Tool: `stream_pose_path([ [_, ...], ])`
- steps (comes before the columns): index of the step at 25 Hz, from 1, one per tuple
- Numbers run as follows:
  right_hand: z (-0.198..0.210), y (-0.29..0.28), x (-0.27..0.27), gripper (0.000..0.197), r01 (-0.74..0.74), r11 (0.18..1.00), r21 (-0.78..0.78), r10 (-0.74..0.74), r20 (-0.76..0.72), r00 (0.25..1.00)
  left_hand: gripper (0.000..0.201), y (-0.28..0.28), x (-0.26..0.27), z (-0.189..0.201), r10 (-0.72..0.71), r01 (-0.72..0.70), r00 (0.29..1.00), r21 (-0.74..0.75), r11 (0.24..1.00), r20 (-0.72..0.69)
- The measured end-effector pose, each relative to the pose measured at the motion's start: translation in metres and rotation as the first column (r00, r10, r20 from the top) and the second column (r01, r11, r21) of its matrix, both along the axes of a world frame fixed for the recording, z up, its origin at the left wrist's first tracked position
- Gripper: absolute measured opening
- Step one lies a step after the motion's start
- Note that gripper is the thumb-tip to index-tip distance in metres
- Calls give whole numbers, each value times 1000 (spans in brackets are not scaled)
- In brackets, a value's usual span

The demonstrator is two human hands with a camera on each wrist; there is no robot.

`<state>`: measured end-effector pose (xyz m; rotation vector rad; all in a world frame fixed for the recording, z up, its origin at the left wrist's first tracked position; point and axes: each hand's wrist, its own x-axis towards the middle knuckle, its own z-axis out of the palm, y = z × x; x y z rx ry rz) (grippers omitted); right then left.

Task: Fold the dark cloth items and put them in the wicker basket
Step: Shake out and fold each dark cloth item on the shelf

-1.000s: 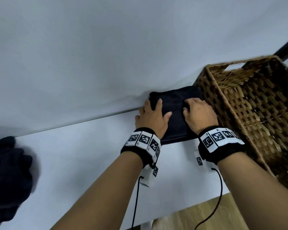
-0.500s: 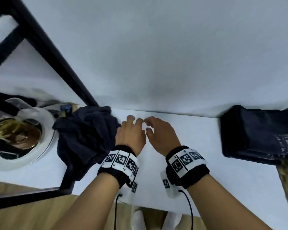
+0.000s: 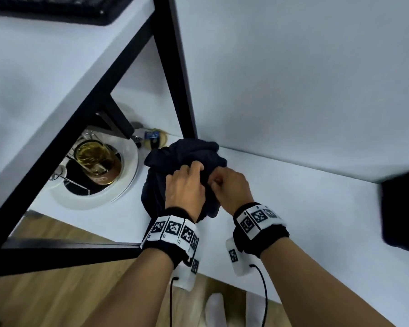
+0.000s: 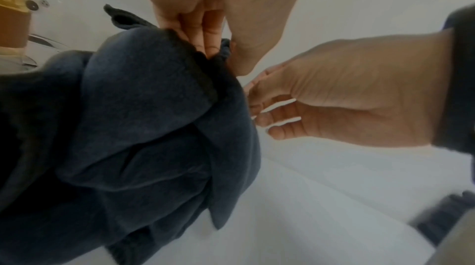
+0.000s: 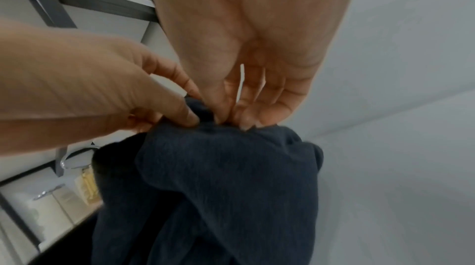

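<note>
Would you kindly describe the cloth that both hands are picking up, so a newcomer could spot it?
On the white table, beside the black frame post, lies a crumpled dark navy cloth, pinched by the left hand and right hand. Unlike the folded dark cloth at the right edge, it is bunched.

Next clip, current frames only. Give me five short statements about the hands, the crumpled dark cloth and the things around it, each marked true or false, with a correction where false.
1. Both hands pinch the crumpled dark cloth. True: the left hand and the right hand grip it close together at its top.
2. The cloth is already folded flat. False: it is still bunched and creased.
3. A glass vessel of amber liquid stands left of the cloth. True.
4. The cloth lies inside a wicker basket. False: it sits on the white table; no basket shows in these views.
5. Another dark item lies at the right edge of the head view. True.
</note>
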<state>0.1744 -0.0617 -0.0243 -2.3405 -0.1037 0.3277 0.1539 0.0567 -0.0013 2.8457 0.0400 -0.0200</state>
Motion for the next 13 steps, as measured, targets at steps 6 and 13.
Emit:
stream_pose_path([
  [6, 85, -37, 0, 24, 40, 913, 405, -73, 66, 995, 19, -34, 21, 88, 120, 48, 957, -550, 834, 265],
  [13, 215, -106, -23, 18, 62, 990, 129, -102, 338, 936, 20, -100, 29, 228, 154, 174, 937, -802, 571, 313],
])
